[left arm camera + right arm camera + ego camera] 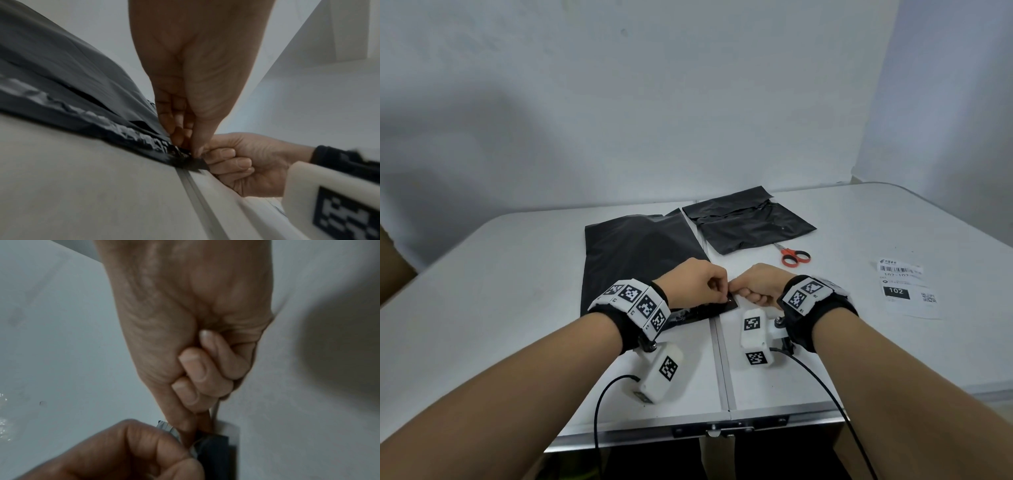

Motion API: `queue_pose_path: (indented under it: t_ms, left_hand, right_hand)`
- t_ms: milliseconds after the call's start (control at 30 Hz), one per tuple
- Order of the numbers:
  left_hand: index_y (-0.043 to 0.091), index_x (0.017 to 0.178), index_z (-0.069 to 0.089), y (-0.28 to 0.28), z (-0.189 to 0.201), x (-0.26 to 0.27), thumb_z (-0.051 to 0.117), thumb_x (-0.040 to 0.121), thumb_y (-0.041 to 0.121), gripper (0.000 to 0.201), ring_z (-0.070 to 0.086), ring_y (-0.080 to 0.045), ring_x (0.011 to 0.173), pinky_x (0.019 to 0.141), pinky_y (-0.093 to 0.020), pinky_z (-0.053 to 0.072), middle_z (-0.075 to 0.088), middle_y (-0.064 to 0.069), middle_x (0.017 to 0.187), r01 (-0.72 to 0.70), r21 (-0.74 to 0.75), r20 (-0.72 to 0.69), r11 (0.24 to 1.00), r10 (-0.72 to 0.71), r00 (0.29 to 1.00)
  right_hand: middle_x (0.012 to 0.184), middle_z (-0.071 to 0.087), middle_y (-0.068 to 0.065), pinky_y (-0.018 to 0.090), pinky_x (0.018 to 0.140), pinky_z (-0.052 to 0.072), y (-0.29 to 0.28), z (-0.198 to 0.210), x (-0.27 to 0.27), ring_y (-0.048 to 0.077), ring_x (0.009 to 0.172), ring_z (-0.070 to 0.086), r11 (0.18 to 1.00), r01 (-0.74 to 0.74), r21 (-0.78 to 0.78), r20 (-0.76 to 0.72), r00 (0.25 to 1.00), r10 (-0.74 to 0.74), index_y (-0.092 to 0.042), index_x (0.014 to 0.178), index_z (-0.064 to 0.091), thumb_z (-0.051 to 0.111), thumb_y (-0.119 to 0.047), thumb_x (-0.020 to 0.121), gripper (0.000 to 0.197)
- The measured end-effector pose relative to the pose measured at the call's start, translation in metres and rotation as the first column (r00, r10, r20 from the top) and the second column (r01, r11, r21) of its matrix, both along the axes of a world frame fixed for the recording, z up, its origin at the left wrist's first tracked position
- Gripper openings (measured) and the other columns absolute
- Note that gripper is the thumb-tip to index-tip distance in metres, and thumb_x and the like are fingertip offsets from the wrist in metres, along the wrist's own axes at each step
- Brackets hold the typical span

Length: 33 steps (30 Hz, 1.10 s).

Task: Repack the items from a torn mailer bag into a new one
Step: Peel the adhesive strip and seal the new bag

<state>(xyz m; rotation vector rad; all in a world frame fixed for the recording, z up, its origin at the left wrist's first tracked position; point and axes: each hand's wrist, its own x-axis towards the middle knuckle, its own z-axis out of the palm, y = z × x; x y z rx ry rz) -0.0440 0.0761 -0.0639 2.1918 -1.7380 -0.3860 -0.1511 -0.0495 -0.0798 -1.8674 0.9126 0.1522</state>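
A large black mailer bag (637, 253) lies flat in the middle of the white table (482, 308), its near flap edge crinkled (127, 129). My left hand (697, 284) pinches the right corner of that flap between thumb and fingers (180, 134). My right hand (755, 286) pinches the same corner from the right, its other fingers (197, 373) curled into the palm. A thin strip at the flap corner (213, 446) sits between both hands. A second black mailer bag (746, 222), wrinkled and slit, lies at the back right.
Red-handled scissors (794, 257) lie just in front of the torn bag. A white shipping label (904, 287) rests at the right of the table. A seam (719, 359) runs down the table's middle toward me. Cables hang off the near edge.
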Motion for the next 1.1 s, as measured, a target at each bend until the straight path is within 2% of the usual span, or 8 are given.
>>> queue_pose_path:
  t_ms: [167,300,400,533,633,733,933,1100]
  left_hand:
    - [0.026,0.083,0.069,0.02,0.006,0.006,0.072,0.079,0.03,0.006,0.056,0.004,0.081,0.078,-0.013,0.044,0.06,0.016,0.086,0.012,0.098,-0.104,0.995,-0.002,0.995]
    - [0.015,0.086,0.06,0.049,0.008,0.012,0.064,0.089,0.014,0.006,0.065,-0.013,0.107,0.094,-0.026,0.049,0.069,0.002,0.112,0.039,0.002,-0.454,0.999,-0.033,0.89]
    - [0.006,0.094,0.05,0.073,0.014,0.014,0.054,0.096,0.015,0.01,0.067,-0.018,0.104,0.091,-0.029,0.05,0.073,-0.005,0.103,-0.007,-0.066,-0.53,0.998,-0.029,0.848]
    - [0.009,0.094,0.047,0.096,0.019,0.017,0.047,0.099,0.016,0.008,0.07,-0.012,0.071,0.062,-0.025,0.051,0.073,-0.005,0.083,-0.161,-0.033,-0.437,0.986,0.131,0.89]
    - [0.012,0.092,0.049,0.111,0.018,0.023,0.048,0.097,0.014,0.006,0.071,-0.017,0.062,0.053,-0.023,0.05,0.073,-0.005,0.084,-0.251,0.033,-0.372,0.967,0.245,0.895]
    - [0.014,0.09,0.053,0.126,0.02,0.025,0.051,0.094,0.016,0.004,0.07,-0.014,0.055,0.049,-0.014,0.047,0.074,-0.004,0.076,-0.311,0.135,-0.302,0.941,0.339,0.891]
    - [0.011,0.092,0.055,0.135,0.017,0.022,0.052,0.094,0.016,0.005,0.07,-0.017,0.057,0.049,-0.017,0.049,0.072,-0.005,0.069,-0.356,0.193,-0.366,0.914,0.404,0.838]
    - [0.01,0.097,0.057,0.136,0.013,0.027,0.052,0.093,0.024,0.016,0.059,-0.014,0.053,0.053,-0.021,0.045,0.074,-0.004,0.077,-0.379,0.221,-0.312,0.898,0.434,0.846]
  right_hand:
    - [0.048,0.036,0.001,0.02,0.044,0.024,0.001,-0.003,0.001,0.013,0.044,0.026,0.999,-0.004,-0.037,-0.024,1.0,0.004,-0.017,0.049,0.041,0.069,-0.03,0.079,0.043]
    - [0.046,0.036,0.0,0.018,0.041,0.025,0.0,-0.002,0.004,0.012,0.042,0.027,0.998,-0.019,-0.052,-0.051,0.999,0.016,-0.017,0.05,0.041,0.068,-0.03,0.082,0.044]
    - [0.038,0.036,-0.003,0.014,0.034,0.025,0.001,0.0,0.006,0.009,0.033,0.028,0.996,-0.048,-0.07,-0.096,0.995,0.041,-0.016,0.05,0.041,0.066,-0.029,0.085,0.044]
    - [0.038,0.043,-0.001,0.013,0.032,0.028,0.01,0.011,0.015,0.008,0.026,0.033,0.982,-0.111,-0.149,-0.189,0.979,0.082,-0.011,0.052,0.045,0.063,-0.021,0.087,0.04]
    - [0.05,0.049,0.002,0.022,0.048,0.041,0.018,0.02,0.025,0.015,0.04,0.043,0.902,-0.242,-0.357,-0.328,0.937,0.121,-0.012,0.051,0.048,0.066,-0.027,0.081,0.039]
    - [0.056,0.054,-0.001,0.024,0.068,0.051,0.024,0.027,0.034,0.021,0.057,0.056,0.686,-0.401,-0.606,-0.443,0.887,0.127,-0.016,0.051,0.051,0.067,-0.032,0.075,0.034]
    - [0.108,0.067,0.009,0.032,0.089,0.05,0.058,0.052,0.052,0.028,0.102,0.062,0.66,-0.324,-0.678,-0.177,0.943,0.281,-0.006,0.099,0.066,0.05,-0.023,0.09,0.025]
    - [0.12,0.067,-0.004,0.022,0.093,0.043,0.092,0.043,0.062,0.016,0.113,0.059,0.631,-0.473,-0.615,-0.148,0.855,0.497,-0.022,0.106,0.071,0.047,-0.009,0.09,0.032]
